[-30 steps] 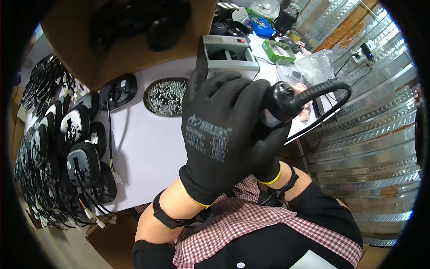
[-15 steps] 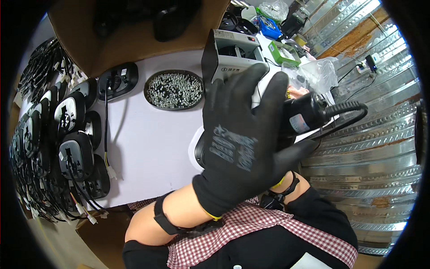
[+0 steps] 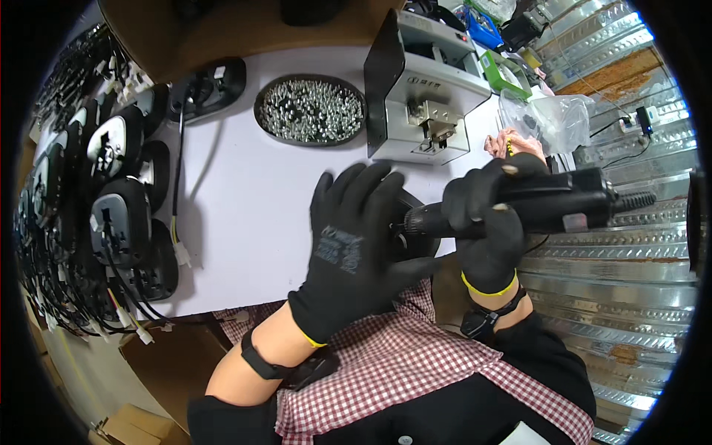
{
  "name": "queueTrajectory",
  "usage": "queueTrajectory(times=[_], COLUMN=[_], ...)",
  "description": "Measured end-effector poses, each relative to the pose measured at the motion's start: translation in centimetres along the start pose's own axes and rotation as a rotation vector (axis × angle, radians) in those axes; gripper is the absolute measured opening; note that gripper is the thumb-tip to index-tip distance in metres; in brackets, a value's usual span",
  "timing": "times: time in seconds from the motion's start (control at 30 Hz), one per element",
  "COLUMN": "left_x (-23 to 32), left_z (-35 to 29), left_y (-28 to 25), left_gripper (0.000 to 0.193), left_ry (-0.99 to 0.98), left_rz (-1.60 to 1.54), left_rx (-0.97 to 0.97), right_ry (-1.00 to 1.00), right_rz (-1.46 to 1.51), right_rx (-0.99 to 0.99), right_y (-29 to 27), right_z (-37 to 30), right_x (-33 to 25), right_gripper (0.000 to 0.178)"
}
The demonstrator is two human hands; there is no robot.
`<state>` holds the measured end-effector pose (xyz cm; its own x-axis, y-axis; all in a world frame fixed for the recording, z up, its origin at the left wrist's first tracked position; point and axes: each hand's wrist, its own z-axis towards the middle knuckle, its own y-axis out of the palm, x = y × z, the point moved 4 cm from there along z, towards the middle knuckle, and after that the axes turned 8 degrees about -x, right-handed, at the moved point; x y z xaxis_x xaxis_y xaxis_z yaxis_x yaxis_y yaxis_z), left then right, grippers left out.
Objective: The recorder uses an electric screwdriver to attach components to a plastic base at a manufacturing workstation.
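My right hand (image 3: pixel 489 222), in a black glove, is wrapped round a black electric screwdriver (image 3: pixel 549 200) that lies nearly level. Its tip points left, at a black rounded housing (image 3: pixel 424 246) by the table's near edge. Also gloved in black, my left hand (image 3: pixel 348 237) is at the housing's left side, the thumb below and the fingers above, gripping it. That hand covers much of the housing, and where the bit meets it is hard to make out. Beyond the hands stands an oval dark tray (image 3: pixel 259 119) of small shiny screws.
A grey metal machine (image 3: pixel 426 96) stands behind my hands. Several black housings with cables (image 3: pixel 122 230) crowd the left, and one housing (image 3: pixel 215 93) lies apart. A cardboard box (image 3: pixel 245 37) borders the back. Pink cloth (image 3: pixel 512 141) and clear plastic bags (image 3: pixel 556 115) lie at the right.
My left hand has come down and left from in front of the screwdriver to the housing. The screwdriver now lies more level, its tip at the housing. The view has shifted.
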<state>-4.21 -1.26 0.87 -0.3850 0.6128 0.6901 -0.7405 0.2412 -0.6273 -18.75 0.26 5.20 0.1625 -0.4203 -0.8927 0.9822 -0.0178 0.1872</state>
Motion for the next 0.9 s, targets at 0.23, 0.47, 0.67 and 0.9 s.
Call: queueTrajectory(times=[0.23,0.47,0.67,0.9], left_x=[-3.4,-2.1,-1.7,-2.8], left_z=[-3.3,-3.4,-3.4,-3.8], left_y=[3.0,2.8,2.6,2.8], left_gripper=[0.043,0.027,0.028,0.032], left_ry=[-0.127,-0.017,0.021,-0.231], left_rz=[-0.111,0.065,0.107,-0.164], left_rx=[0.047,0.114,0.149,0.077], right_ry=[-0.071,-0.022,0.002,0.104], right_rz=[0.31,0.612,0.581,0.263], right_rx=[0.015,0.195,0.186,-0.319], right_y=[-2.8,-5.1,-5.6,-0.5], right_z=[-0.3,-0.8,-0.4,1.9], right_x=[0.9,2.6,2.6,0.6], right_gripper=[0.029,0.016,0.022,0.025])
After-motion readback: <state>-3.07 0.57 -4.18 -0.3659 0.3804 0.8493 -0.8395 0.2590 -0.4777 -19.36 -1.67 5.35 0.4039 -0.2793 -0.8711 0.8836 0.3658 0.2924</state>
